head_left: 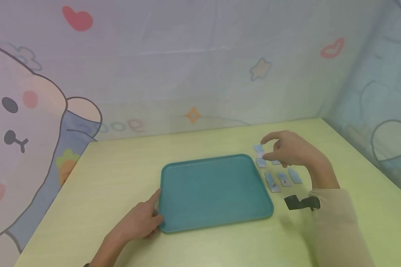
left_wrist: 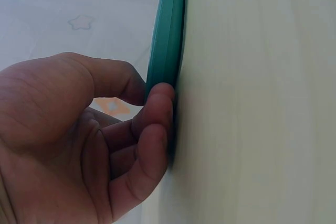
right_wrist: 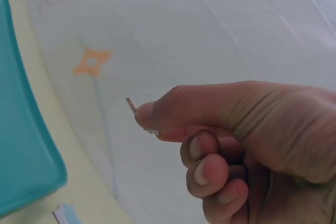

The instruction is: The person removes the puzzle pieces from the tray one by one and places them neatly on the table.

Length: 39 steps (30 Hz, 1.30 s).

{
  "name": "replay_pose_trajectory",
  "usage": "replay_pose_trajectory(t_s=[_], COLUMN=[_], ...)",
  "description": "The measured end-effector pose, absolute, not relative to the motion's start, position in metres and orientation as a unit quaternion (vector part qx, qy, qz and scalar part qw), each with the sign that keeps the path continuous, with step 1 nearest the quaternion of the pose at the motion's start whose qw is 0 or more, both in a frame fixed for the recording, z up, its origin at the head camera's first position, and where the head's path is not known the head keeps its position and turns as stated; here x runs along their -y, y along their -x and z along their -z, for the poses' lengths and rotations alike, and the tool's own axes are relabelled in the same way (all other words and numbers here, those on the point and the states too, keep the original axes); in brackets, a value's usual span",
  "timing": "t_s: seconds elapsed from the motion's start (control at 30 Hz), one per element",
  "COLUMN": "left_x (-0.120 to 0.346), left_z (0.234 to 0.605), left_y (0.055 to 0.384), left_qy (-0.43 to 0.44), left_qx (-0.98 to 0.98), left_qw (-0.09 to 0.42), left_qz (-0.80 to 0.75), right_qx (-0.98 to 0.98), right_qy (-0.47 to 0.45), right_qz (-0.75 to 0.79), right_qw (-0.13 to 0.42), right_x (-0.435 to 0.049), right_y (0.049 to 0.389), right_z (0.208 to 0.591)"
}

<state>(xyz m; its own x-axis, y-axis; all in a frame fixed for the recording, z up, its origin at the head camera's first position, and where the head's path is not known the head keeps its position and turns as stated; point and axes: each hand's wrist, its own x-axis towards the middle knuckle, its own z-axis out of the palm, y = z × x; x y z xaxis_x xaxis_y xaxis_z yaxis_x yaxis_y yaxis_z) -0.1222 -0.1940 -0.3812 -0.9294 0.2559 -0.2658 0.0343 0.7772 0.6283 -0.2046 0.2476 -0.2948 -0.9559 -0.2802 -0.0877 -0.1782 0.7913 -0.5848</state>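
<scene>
My right hand (head_left: 289, 148) is raised at the tray's far right corner. Its thumb and index finger pinch a small, thin, light-blue jigsaw puzzle piece (head_left: 258, 149). In the right wrist view only a narrow edge of that piece (right_wrist: 130, 104) sticks out past the thumb, and the other fingers are curled inward. At the left side of the teal tray (head_left: 217, 193), my left hand (head_left: 138, 221) holds the edge. The left wrist view has its thumb against the rim and its bent fingers along the outer side, low by the table.
Several more puzzle pieces lie right of the tray, among them one by its right edge (head_left: 272, 182), a middle piece (head_left: 284, 180) and a plain blue piece (head_left: 294, 176). The pale yellow table (head_left: 127, 167) meets a printed cloth backdrop (head_left: 173, 74) at its back.
</scene>
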Motion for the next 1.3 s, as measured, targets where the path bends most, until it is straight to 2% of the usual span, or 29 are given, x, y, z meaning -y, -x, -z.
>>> replay_pose_trajectory(t_s=[0.83, 1.3], left_x=[0.192, 0.192], left_z=[0.380, 0.382], left_y=[0.123, 0.124], left_qy=[-0.068, -0.066], left_qx=[-0.924, -0.925], left_qw=[0.172, 0.175], left_qz=[-0.335, -0.332], right_qx=[-0.948, -0.940], right_qy=[0.069, 0.030], right_qz=[0.291, 0.308], right_qw=[0.106, 0.142], right_x=[-0.309, -0.340], right_y=[0.206, 0.206], right_z=[0.309, 0.322])
